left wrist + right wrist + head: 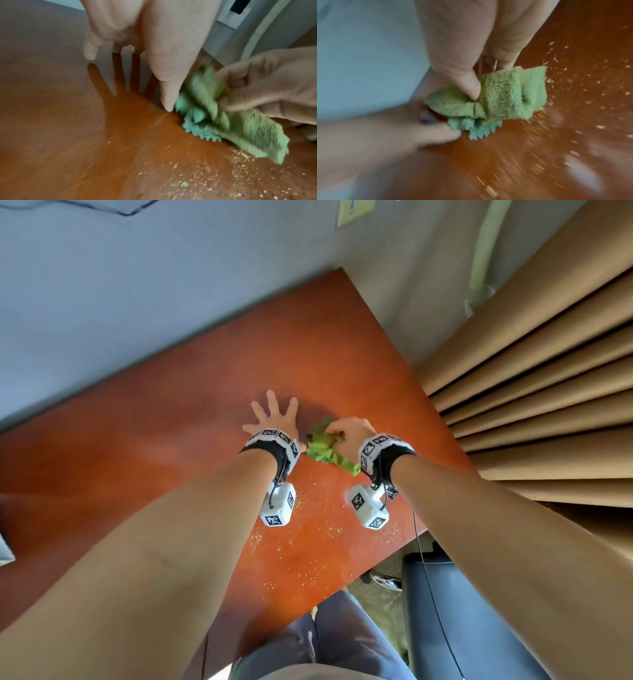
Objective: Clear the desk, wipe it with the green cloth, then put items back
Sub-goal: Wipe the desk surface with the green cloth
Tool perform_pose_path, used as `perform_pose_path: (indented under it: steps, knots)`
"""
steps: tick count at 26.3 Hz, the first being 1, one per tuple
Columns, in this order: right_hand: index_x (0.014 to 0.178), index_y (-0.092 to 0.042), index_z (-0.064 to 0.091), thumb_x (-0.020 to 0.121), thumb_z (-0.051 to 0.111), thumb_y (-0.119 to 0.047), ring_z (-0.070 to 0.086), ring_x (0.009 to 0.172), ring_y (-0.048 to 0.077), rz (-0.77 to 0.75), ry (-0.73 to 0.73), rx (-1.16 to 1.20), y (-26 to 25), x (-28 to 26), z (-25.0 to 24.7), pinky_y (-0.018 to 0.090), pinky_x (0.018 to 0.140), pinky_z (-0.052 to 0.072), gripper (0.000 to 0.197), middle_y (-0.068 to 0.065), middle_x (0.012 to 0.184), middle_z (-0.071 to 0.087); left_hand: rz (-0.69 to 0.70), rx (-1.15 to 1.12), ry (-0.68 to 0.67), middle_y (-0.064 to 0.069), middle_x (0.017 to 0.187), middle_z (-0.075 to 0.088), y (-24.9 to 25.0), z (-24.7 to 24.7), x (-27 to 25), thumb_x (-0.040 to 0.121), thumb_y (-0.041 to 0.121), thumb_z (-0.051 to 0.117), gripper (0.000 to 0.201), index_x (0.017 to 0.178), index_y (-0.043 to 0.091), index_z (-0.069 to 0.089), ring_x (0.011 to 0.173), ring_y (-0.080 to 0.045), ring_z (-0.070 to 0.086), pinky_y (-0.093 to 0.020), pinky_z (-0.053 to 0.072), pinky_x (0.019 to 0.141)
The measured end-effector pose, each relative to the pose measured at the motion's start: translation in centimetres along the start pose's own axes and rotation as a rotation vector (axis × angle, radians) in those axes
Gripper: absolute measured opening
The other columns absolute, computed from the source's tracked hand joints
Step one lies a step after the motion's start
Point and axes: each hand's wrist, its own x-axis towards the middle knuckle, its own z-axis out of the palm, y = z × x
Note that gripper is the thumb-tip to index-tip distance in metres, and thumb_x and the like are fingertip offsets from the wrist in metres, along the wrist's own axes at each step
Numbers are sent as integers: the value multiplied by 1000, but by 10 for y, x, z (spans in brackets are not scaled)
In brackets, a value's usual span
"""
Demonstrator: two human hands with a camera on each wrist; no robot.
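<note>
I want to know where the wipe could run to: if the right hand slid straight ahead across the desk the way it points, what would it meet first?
The right hand, gripping the green cloth, points toward the desk's far edge. The way looks free of objects; probably the wall comes first, though depth is unclear.

The head camera looks steeply down from above onto the desk (212,392). Each wrist camera sits close to the surface, facing forward along its hand. All three views share the green cloth (323,448) (223,117) (496,97) and the scattered crumbs (308,535)
</note>
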Motion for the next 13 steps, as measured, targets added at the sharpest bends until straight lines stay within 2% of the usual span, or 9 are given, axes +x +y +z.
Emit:
perform_pose_path:
  steps: [2,3,5,7,9,11,13]
  knots:
    - [121,-28,67,87,61,-9,59,97,12,93,146,173,12,-2,-25,17,73,48,40,-8,111,62,66,10,33,-4,161,-12,10,-4,-3,77,48,74,99,152,32,11,147,-38,-4,-69,28,104]
    - [121,-28,68,86,62,-12,56,96,10,140,231,223,19,-4,-40,17,74,45,38,-9,107,61,117,16,38,0,161,-12,16,-4,-4,76,48,74,99,151,33,12,147,-37,-5,-70,27,104]
    - [118,-29,69,86,62,-19,54,92,9,254,401,292,41,-9,-69,18,77,41,34,-8,105,63,186,31,0,6,160,-19,30,1,-7,76,50,74,101,151,38,6,147,-36,-11,-74,24,103]
    - [116,-30,69,86,58,-25,58,85,14,404,512,291,73,-15,-89,19,73,44,33,-4,106,65,171,44,-60,8,158,-28,44,8,-7,79,51,72,105,151,42,-4,146,-36,-21,-76,20,104]
    - [122,-29,66,85,56,-23,63,93,23,523,480,243,102,-19,-90,23,78,50,38,2,115,66,150,55,-76,8,156,-34,48,13,-5,80,52,70,108,151,43,-11,144,-36,-25,-76,17,104]
    - [129,-28,62,85,58,-20,61,110,25,537,371,167,118,-21,-80,21,86,46,45,4,127,62,149,57,-86,7,155,-36,46,14,-4,81,54,69,109,150,44,-14,144,-36,-27,-76,15,105]
    - [132,-30,59,86,60,-21,58,117,22,509,301,145,118,-21,-70,21,91,44,47,1,132,60,149,66,-81,7,154,-38,45,14,-2,81,54,69,109,149,44,-15,143,-36,-28,-76,14,105]
